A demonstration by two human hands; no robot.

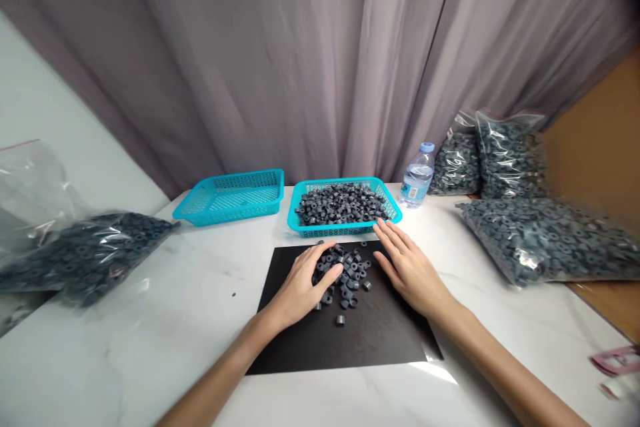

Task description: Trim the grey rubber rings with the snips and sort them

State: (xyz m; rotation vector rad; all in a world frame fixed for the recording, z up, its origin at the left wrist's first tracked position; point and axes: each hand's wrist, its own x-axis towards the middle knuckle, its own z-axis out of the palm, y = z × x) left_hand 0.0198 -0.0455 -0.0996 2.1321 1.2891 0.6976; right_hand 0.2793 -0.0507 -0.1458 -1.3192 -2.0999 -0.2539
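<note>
A loose pile of small dark grey ring-shaped parts (353, 270) lies on a black mat (385, 337). My left hand (305, 280) rests at the pile's left side, fingers stretched out and thumb apart, partly covering some parts. On the other side, my right hand (407, 263) is held with its fingers spread, a little away from the pile; its fingertips come close to the near rim of a blue basket (345, 230). That basket holds many more of the same grey parts (345, 203). Neither hand grips anything that I can see.
Left of the filled basket stands another blue basket (230, 197), with nothing visible inside. A water bottle (419, 177) stands to its right. Bags of grey parts lie at the left (110, 247) and right (555, 240), with upright bags (510, 157) behind. A pink item (615, 360) sits at the right edge.
</note>
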